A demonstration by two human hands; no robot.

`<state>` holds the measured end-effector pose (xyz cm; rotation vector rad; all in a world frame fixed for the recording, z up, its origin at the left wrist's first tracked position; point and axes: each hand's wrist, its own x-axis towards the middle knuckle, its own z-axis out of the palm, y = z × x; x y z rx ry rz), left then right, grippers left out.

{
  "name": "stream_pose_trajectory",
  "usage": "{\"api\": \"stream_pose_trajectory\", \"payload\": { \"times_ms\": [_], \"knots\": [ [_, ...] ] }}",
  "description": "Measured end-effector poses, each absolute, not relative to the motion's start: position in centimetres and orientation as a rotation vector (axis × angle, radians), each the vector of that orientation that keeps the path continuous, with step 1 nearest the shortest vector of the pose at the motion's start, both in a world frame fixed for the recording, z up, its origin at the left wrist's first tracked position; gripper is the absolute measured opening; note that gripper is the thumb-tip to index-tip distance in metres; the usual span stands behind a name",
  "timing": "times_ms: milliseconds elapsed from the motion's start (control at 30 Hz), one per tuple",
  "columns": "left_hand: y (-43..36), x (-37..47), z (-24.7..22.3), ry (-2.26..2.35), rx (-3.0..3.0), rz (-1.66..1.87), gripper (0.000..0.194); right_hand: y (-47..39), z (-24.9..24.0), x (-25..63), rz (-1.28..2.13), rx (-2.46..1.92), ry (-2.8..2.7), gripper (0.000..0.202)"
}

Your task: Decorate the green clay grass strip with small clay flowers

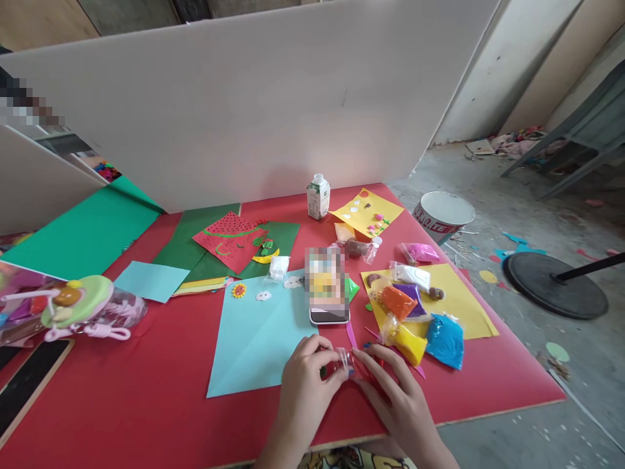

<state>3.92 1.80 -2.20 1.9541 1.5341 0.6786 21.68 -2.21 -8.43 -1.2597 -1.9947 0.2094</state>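
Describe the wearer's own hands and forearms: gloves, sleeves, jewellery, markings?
Left hand and right hand: both bare, slim fingers, no gloves. No rings, watch, bracelet or markings that I can make out. Forearms uncovered down to the frame edge, no sleeves in view. Below the table edge shows pale yellow cloth with a dark print, probably clothing.

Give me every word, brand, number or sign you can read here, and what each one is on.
Nothing reads with certainty.
White bucket: large lettering round its side, perhaps ending "TE"; too blurred to quote whole.
Drink carton: print on its front, too small to read.
Phone: screen mostly pixelated, no text readable.
Blue packet and yellow packet: no readable text.
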Motion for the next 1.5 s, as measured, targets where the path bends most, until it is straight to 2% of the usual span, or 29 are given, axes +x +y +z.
{"api": "stream_pose_trajectory", "payload": {
  "times_ms": [567,933,1233,1500],
  "knots": [
    [1.4,4.4,-2.0,1.514,1.955,0.716,0.016,-2.3,-8.3,22.1,0.185,-1.239,-1.983,0.047],
    [0.6,3.7,-2.1,1.551,2.147,0.883,0.014,-2.1,-7.6,21.9,0.237,-1.205,-1.951,0.043],
    [0.9,3.5,-1.6,1.469,2.138,0.740,0.016,-1.5,-5.9,21.2,0.216,-1.164,-1.848,0.041],
    [1.2,3.5,-1.9,1.474,2.153,0.778,0.015,-1.4,-6.0,21.2,0.237,-1.148,-1.851,0.041]
  ]
}}
